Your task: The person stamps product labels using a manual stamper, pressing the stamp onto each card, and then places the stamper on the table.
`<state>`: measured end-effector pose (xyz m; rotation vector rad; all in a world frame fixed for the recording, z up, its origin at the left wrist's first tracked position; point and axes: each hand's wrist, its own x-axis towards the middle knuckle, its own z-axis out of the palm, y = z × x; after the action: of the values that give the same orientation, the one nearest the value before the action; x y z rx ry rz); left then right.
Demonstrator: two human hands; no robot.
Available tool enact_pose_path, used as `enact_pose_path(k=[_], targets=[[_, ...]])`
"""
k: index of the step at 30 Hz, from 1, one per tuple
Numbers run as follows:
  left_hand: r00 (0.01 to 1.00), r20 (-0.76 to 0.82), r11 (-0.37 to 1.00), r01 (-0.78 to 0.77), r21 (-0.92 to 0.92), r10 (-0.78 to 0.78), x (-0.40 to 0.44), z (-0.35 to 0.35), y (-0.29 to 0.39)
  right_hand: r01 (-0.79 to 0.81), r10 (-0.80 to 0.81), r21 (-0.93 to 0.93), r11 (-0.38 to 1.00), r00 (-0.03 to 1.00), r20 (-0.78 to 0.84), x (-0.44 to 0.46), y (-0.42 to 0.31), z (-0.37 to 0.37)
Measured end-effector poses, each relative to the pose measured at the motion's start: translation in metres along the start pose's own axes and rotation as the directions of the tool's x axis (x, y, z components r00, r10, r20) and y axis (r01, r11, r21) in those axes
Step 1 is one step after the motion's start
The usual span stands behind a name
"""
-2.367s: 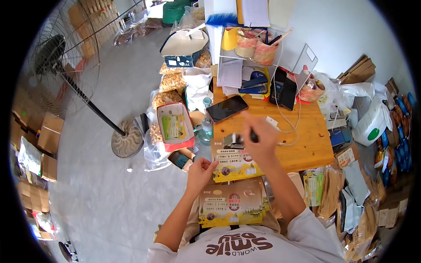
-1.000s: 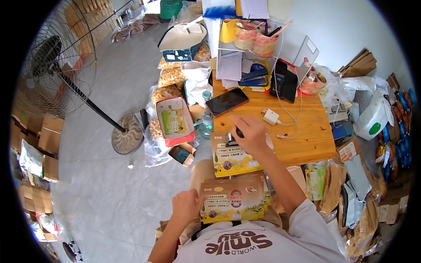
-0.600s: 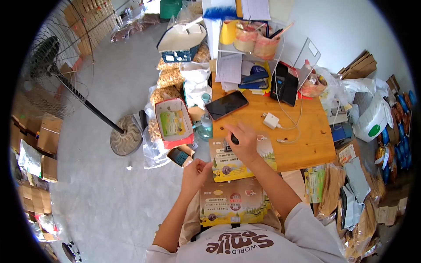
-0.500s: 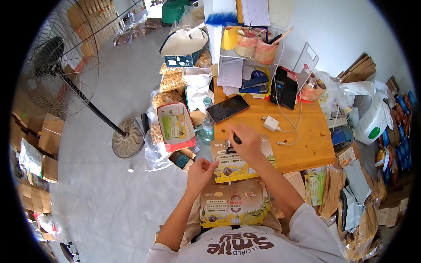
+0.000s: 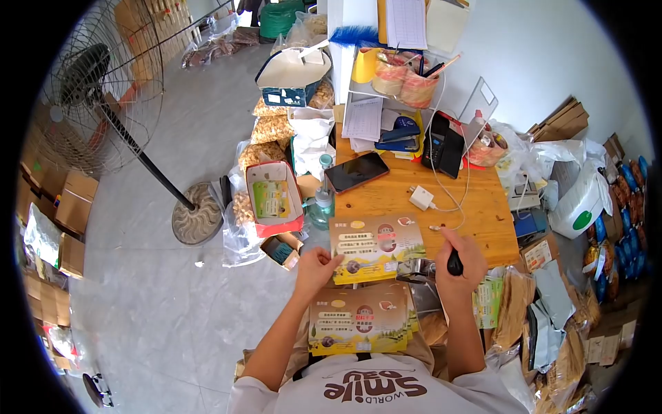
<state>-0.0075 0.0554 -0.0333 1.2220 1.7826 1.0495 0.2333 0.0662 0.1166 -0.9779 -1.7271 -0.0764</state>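
A brown and yellow printed bag [image 5: 376, 250] lies flat on the wooden desk's near edge. At its lower left side, the pinched fingers of my left hand [image 5: 316, 270] grip its edge. My right hand [image 5: 460, 265] is wrapped round the black handle of a metal stamping tool [image 5: 416, 270], whose metal body sits by the bag's lower right corner. A stack of matching printed bags [image 5: 360, 321] rests on my lap, just below the desk edge.
On the wooden desk [image 5: 493, 224] lie a phone [image 5: 357, 172], a white charger [image 5: 421, 198] with its cable and a black telephone [image 5: 443, 145]. A red-rimmed box [image 5: 276, 199] and a bottle [image 5: 321, 207] stand left. A fan [image 5: 148, 162] is farther left.
My right hand has moved the tool from the upper left of the bag on the desk to its lower right corner. My left hand stays at the bag's left edge.
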Motion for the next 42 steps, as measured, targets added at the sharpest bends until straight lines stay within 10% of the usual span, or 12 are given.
enact_pose_path(k=[10,13,19,25,30,34,42], targets=[[0.992,0.018,0.923,-0.120,0.366,0.122,-0.009,-0.015,0.015,-0.071,0.072,-0.031,0.997,0.997,0.006,-0.013,0.003,-0.007],[0.925,-0.036,0.833,-0.324,0.449,0.379,-0.019,-0.016,0.018,-0.054,0.054,-0.018,0.998,0.999,0.006,-0.010,0.001,-0.007],[0.967,-0.090,0.807,-0.147,0.572,0.239,-0.047,-0.036,0.033,-0.084,0.086,-0.048,0.995,0.996,0.033,-0.010,0.002,-0.008],[0.990,-0.012,0.987,-0.138,0.079,0.139,-0.097,-0.044,-0.004,0.030,-0.030,-0.041,0.999,1.000,0.004,0.001,0.008,0.015],[0.944,0.321,0.749,-0.160,0.642,-0.074,-0.132,-0.056,-0.003,0.096,-0.099,0.040,0.995,0.992,0.076,0.006,0.018,0.058],[0.987,0.152,0.758,-0.065,0.650,-0.045,-0.111,-0.063,0.021,0.172,-0.183,0.122,0.978,0.979,0.090,0.013,0.024,0.103],[0.998,0.043,0.991,-0.039,-0.128,0.045,-0.021,-0.025,0.004,0.188,-0.217,0.191,0.963,0.966,0.141,0.014,0.030,0.152]])
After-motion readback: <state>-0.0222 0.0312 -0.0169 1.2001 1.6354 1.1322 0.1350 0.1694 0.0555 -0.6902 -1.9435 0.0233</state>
